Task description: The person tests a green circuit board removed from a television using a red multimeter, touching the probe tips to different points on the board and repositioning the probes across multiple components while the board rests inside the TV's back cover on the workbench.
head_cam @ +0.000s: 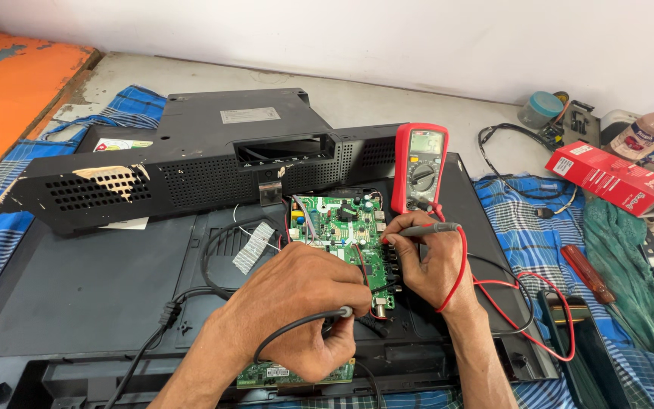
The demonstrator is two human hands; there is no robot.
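Observation:
A green circuit board (pixel 336 224) lies in the opened back of a flat black television (pixel 77 280). My left hand (pixel 297 303) grips a black-wired test probe (pixel 342 312) near the board's lower edge. My right hand (pixel 425 261) pinches a second probe (pixel 427 228) with a red lead, its tip pointing left onto the board's right side. A red multimeter (pixel 420 168) stands just behind my right hand, its leads running down to the right. A smaller green board (pixel 266 373) shows below my left hand.
The removed black back cover (pixel 191 163) lies across the set's far side. To the right are a red box (pixel 615 178), a red-handled screwdriver (pixel 586 273), a bottle (pixel 649 130), a green cloth (pixel 630 265) and coiled black cable (pixel 509 151). A blue checked cloth (pixel 527 235) underlies everything.

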